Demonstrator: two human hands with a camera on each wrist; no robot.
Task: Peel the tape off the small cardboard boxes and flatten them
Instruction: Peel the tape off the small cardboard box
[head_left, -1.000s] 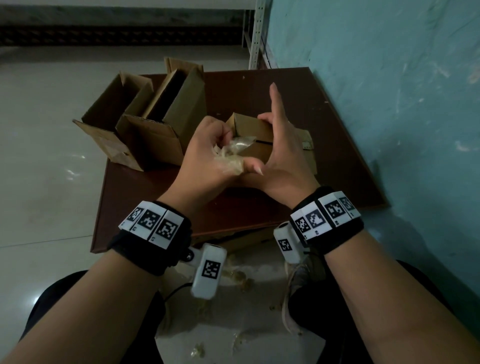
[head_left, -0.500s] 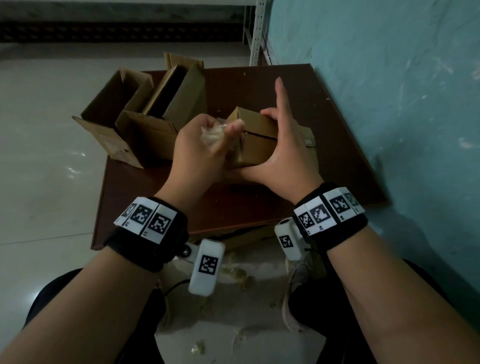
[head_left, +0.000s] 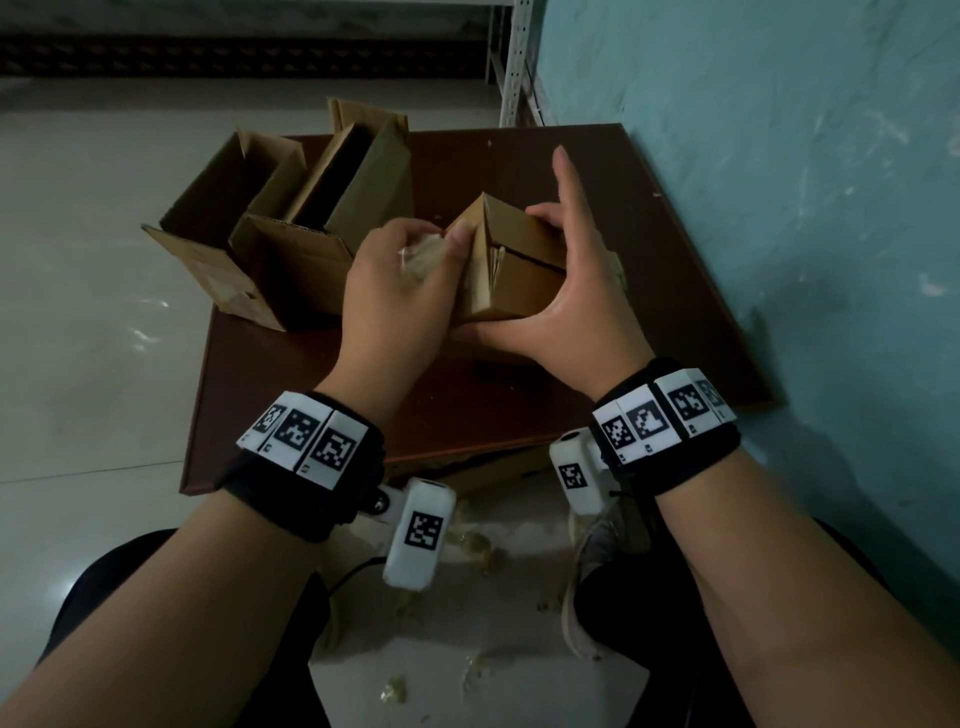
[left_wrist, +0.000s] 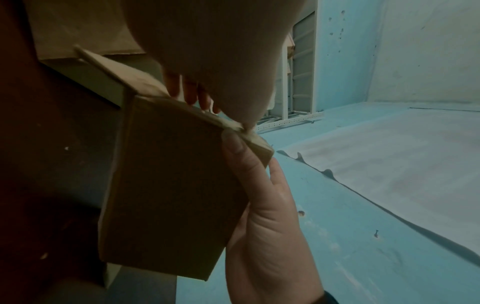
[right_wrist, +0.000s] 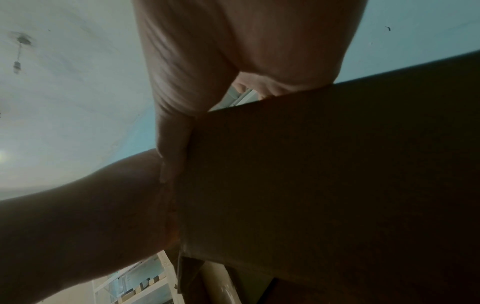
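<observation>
A small brown cardboard box (head_left: 519, 270) is held tilted above the dark brown table (head_left: 675, 312). My right hand (head_left: 566, 291) grips the box from the right and below, thumb under it, index finger pointing straight up. My left hand (head_left: 410, 280) holds a crumpled wad of clear tape (head_left: 421, 254) in its curled fingers, and its thumb presses on the box's left top edge. In the left wrist view the thumb pinches a tape end at the corner of the box (left_wrist: 168, 185). The right wrist view shows only my palm against the dark side of the box (right_wrist: 324, 174).
Two larger opened cardboard boxes (head_left: 291, 228) stand at the table's back left. Another flattened box (head_left: 615, 270) lies under my right hand. Scraps of tape (head_left: 478, 545) litter the pale floor by my feet. A teal wall (head_left: 779, 208) runs close along the right.
The box has been lifted and turned from lying behind my hands to tilted between them. My left hand, with the tape wad, rose from near my right palm to the box's left edge.
</observation>
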